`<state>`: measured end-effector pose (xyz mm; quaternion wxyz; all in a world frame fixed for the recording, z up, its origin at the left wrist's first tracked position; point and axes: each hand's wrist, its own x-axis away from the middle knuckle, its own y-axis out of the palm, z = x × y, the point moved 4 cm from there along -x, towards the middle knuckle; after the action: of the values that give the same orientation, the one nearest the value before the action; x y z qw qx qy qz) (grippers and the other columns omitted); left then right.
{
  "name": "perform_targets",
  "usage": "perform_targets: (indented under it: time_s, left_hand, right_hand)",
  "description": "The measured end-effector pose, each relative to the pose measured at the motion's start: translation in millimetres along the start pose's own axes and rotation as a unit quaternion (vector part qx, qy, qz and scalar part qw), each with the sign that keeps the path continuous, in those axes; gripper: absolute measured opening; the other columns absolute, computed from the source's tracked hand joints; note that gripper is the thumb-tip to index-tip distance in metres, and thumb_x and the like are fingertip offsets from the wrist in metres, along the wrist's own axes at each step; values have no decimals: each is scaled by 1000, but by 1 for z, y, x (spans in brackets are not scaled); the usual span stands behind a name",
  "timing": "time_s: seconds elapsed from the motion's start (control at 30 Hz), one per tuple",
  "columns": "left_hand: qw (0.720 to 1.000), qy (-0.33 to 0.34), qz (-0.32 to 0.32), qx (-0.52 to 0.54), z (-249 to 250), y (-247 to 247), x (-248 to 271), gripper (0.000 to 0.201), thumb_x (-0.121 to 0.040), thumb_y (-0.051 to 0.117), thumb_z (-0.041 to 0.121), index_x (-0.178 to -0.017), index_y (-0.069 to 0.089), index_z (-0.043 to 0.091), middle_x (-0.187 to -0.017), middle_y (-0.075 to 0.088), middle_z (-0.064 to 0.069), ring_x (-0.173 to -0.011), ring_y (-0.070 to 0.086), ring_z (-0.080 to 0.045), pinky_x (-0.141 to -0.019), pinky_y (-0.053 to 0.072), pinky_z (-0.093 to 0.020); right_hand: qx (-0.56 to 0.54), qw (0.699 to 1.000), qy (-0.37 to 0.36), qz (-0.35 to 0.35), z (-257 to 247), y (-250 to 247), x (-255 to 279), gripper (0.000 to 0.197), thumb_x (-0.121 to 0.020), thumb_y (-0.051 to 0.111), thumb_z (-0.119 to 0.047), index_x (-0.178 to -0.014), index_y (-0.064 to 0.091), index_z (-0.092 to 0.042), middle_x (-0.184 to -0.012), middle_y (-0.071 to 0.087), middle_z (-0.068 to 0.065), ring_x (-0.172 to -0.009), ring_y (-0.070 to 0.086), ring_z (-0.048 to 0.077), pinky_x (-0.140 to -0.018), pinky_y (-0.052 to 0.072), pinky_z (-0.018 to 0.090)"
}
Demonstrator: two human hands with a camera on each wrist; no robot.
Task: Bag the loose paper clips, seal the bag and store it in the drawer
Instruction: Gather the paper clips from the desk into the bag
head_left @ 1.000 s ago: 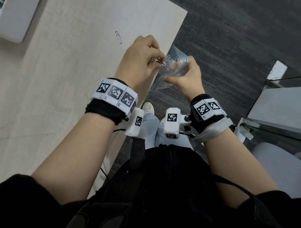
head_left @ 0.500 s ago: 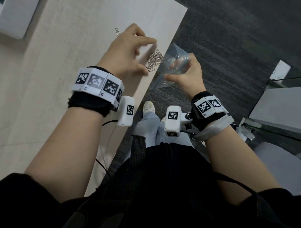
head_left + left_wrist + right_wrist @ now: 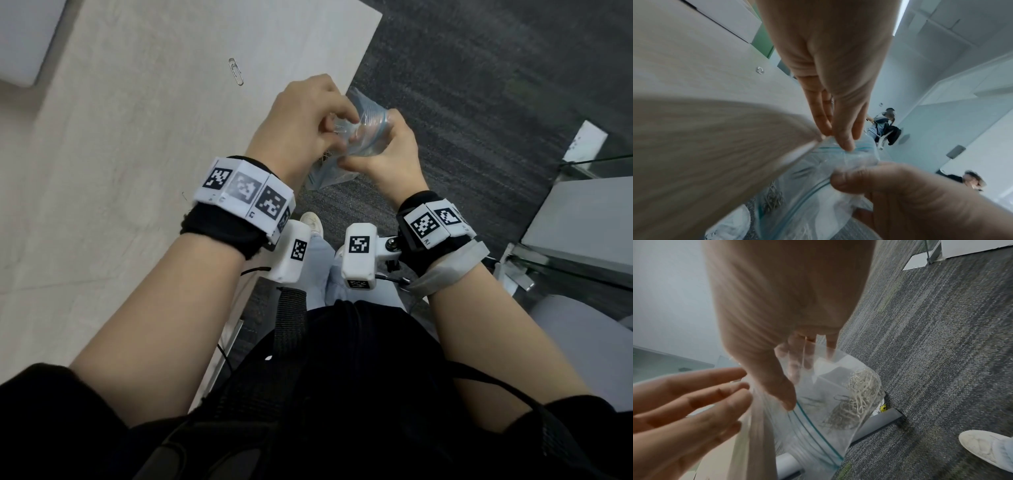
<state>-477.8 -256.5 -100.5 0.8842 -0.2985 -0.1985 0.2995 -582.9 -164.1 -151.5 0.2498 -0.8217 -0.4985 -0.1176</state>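
A clear zip bag with a teal strip hangs past the table's right edge, its mouth up. My right hand pinches its rim between thumb and fingers. A heap of silver paper clips lies inside the bag. My left hand is over the mouth, its fingers loose and spread with nothing in them, its thumb tip touching the zip strip. One loose paper clip lies on the pale wood table, beyond my left hand. No drawer is in view.
A white box sits on the table's far left corner. Dark grey carpet runs right of the table edge, with glass panels further right. My white shoe is below the bag. Two other people are far off.
My left hand brought the pinched bundle of clips from above the table edge to the bag's mouth and let go of it. The clips now lie inside the bag. The right hand kept its grip.
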Motion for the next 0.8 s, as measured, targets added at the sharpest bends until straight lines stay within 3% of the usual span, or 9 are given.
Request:
perform_targets:
  time_s: [0.1, 0.17, 0.23, 0.3, 0.4, 0.5, 0.67, 0.8]
  left_hand:
    - [996, -24, 85, 18, -10, -20, 3, 23, -73, 70, 13, -96, 71, 16, -99, 60, -7, -76, 52, -4, -69, 43, -14]
    - [982, -68, 174, -30, -27, -41, 7, 24, -79, 65, 23, -103, 68, 20, -111, 56, 1, -99, 50, -7, -83, 38, -8]
    - [966, -118, 215, -83, -47, -58, 12, 31, -84, 59, 24, -114, 63, 21, -126, 50, 2, -118, 41, -11, -94, 28, -5]
    - [959, -157, 207, -116, -64, -67, 16, 31, -84, 58, 23, -115, 62, 20, -129, 49, 0, -123, 39, -17, -97, 27, -10]
    - [959, -168, 201, -111, -75, -69, 20, 21, -80, 62, 23, -99, 68, 18, -112, 60, -4, -110, 50, -23, -92, 35, -16]
    - [965, -163, 188, -84, -71, -66, 24, 15, -75, 68, 26, -87, 71, 18, -99, 65, -5, -96, 58, -23, -87, 48, -35]
    - [984, -128, 115, -39, -48, -44, 23, 14, -72, 75, 24, -84, 73, 15, -87, 67, -3, -80, 56, -10, -76, 46, -23]
    - [995, -61, 31, -66, -17, -10, 17, 16, -72, 74, 29, -84, 73, 18, -85, 68, -4, -84, 58, -20, -75, 47, -34]
  right_hand:
    - [4, 1000, -2, -2, 0, -2, 0, 50, -49, 82, -17, -83, 47, -27, -89, 61, 1, -97, 63, 37, -88, 51, 54]
    - [11, 1000, -3, -1, -1, -3, 0, 50, -49, 82, -20, -83, 47, -28, -89, 62, 1, -96, 63, 35, -88, 50, 54]
    - [16, 1000, -2, 0, -3, -3, 2, 50, -47, 82, -25, -82, 46, -29, -93, 63, 9, -95, 63, 35, -88, 50, 55]
    - [11, 1000, 0, 4, -3, -3, 2, 50, -45, 80, -30, -82, 47, -29, -97, 64, 16, -95, 63, 36, -87, 50, 56]
    - [9, 1000, 2, 10, -3, -2, 3, 49, -45, 79, -31, -81, 46, -29, -98, 64, 18, -94, 62, 37, -86, 50, 57]
    - [11, 1000, 3, 12, -3, -2, 4, 49, -46, 80, -29, -81, 46, -28, -97, 64, 19, -94, 62, 38, -86, 50, 57]
    - [7, 1000, -2, 1, -4, -2, 7, 50, -45, 80, -30, -82, 46, -29, -98, 65, 19, -95, 62, 38, -87, 50, 56]
    - [10, 1000, -2, -5, -1, -5, 11, 52, -44, 80, -31, -85, 47, -25, -97, 64, 17, -94, 63, 36, -87, 50, 56]
